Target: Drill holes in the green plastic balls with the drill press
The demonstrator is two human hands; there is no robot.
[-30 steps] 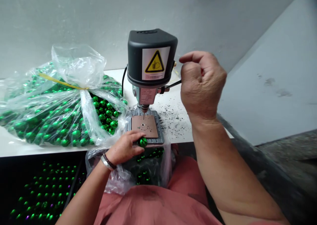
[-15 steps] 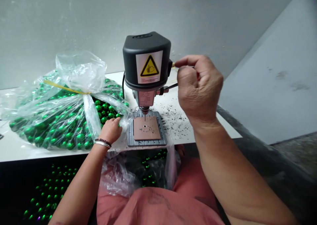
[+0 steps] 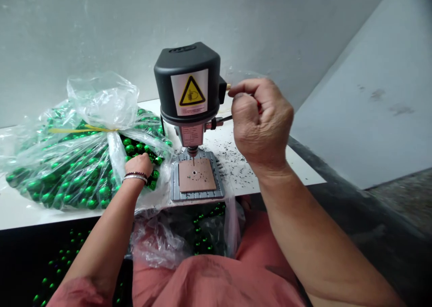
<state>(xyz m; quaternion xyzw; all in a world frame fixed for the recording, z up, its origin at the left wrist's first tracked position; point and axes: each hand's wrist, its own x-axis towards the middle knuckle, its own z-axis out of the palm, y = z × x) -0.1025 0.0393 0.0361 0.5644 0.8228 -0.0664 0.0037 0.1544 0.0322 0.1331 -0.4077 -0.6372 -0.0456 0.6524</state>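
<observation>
Leftward since the earlier frame, the left hand [image 3: 139,164] now reaches into the bag of green balls [image 3: 77,163], fingers hidden, grip untellable; right hand [image 3: 261,122] fisted on the drill press [image 3: 189,95] lever; drill plate [image 3: 196,175] lies just right of the left hand.

The green beads [image 3: 84,181] on the left are glossy, mirror-bright like metallised plastic, packed in a thin, crinkled clear plastic bag [image 3: 97,102] tied with a yellow band [image 3: 81,128]. The mini drill press [image 3: 189,84] has a matt black plastic hood with a smooth paper-like warning label [image 3: 189,92]. Its base [image 3: 197,193] looks like ribbed grey metal, carrying a matt brown board [image 3: 197,174] pitted with small holes. The white tabletop [image 3: 243,163] is smooth, speckled with dark swarf. The near apron [image 3: 216,282] is soft pink cloth. The bracelets [image 3: 135,176] on the left wrist look like shiny metal and dark beads.
</observation>
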